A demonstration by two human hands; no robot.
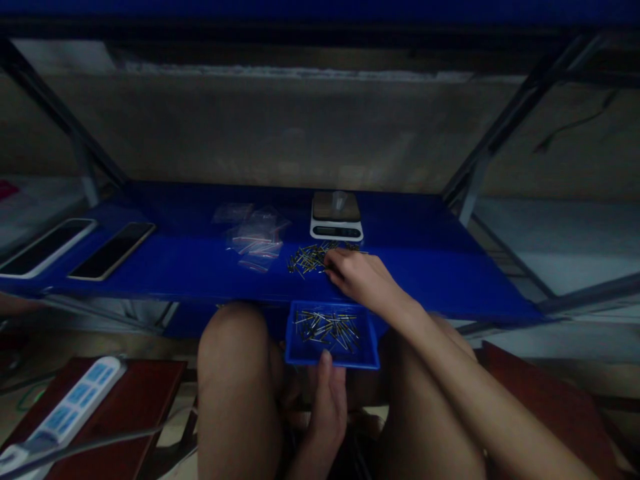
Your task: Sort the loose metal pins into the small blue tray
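My left hand [327, 400] grips the near edge of a small blue tray [300, 350], thumb on its rim, holding it below the front edge of the blue shelf [190, 267]. Several thin metal pins [327, 328] lie in the tray. My right hand [357, 275] rests on the shelf with its fingers curled against a loose pile of the same pins [305, 257]. Whether the fingers hold any pin is hidden.
A small digital scale [336, 216] stands behind the pile. Clear plastic bags [257, 237] lie to its left, two phones [113, 249] at the shelf's far left. A white power strip [75, 403] lies on a red stool at lower left. My knees flank the tray.
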